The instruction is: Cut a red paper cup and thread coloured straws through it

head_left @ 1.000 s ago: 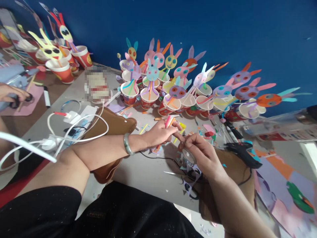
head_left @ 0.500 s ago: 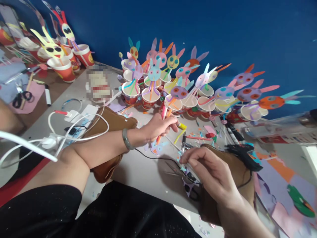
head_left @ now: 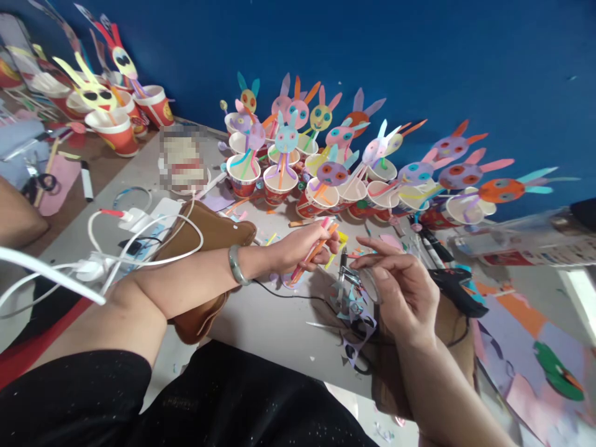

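Observation:
My left hand (head_left: 300,249), with a bangle at its wrist, is closed around a pair of slim sticks, one pink and one orange (head_left: 321,245), which slant up to the right. To the right, my right hand (head_left: 407,292) pinches a thin whitish piece (head_left: 371,284) whose kind I cannot make out; the index finger is stretched out. Below its fingertips lie dark-handled scissors (head_left: 365,363) among paper offcuts (head_left: 358,338). Beyond both hands stand several red paper cups (head_left: 280,186) bearing coloured paper rabbit heads (head_left: 286,138).
A black glue gun (head_left: 451,285) lies right, near coloured paper sheets (head_left: 526,391). At left are a brown pouch-like piece (head_left: 209,223), a power strip (head_left: 161,223) with white cables and a marker (head_left: 86,181). A blue wall (head_left: 298,37) rises behind. Someone's arm (head_left: 18,214) shows at the left edge.
My left hand has lowered slightly, and its sticks have turned from nearly upright to slanting. The right hand has risen and its fingers have spread more, uncovering the scissors and offcuts.

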A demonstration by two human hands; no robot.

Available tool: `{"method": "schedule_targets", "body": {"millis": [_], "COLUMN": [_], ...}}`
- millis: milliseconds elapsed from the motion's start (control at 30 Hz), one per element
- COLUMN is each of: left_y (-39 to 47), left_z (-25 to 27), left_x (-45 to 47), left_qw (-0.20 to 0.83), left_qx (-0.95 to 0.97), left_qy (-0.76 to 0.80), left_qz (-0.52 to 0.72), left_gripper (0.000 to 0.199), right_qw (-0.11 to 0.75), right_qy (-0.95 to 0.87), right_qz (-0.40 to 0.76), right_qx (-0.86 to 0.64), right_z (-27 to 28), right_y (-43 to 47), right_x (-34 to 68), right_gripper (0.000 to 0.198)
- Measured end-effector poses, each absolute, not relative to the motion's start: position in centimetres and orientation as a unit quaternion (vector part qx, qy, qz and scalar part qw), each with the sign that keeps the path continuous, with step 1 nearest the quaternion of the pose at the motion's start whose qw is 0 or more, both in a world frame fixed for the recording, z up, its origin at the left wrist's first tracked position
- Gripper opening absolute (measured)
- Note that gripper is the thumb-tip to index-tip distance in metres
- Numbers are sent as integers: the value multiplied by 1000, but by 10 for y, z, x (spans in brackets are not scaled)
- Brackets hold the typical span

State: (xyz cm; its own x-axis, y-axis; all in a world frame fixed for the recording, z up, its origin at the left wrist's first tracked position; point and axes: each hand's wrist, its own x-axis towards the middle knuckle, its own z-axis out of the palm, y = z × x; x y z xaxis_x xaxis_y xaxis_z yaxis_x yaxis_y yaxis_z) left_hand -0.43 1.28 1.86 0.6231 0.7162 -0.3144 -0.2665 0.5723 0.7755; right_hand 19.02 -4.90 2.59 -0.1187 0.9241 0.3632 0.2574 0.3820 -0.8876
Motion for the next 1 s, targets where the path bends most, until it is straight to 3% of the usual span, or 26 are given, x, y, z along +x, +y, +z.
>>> {"method": "schedule_targets", "body": {"millis": [133,533,800,1000], "left_y": [10,13,11,11], "left_z": [19,19,9,7], "left_x": [-5,-7,-6,-9], "left_qw": [821,854,821,814], "left_qx": [392,321,406,466], "left_qy": [302,317,267,234], "left_qz": [286,260,299,257], "left_gripper": [24,26,24,31], "right_qw": [494,449,451,466], "right_qy": [-657,-692,-723,-715], "right_qz": [353,369,333,341], "right_qx": [-446,-428,-404,-394], "right_z": [21,7,4,1], "right_y": [-46,-44,-42,-41], "right_x": [193,194,195,198], "right_gripper": [16,12,7,2]}}
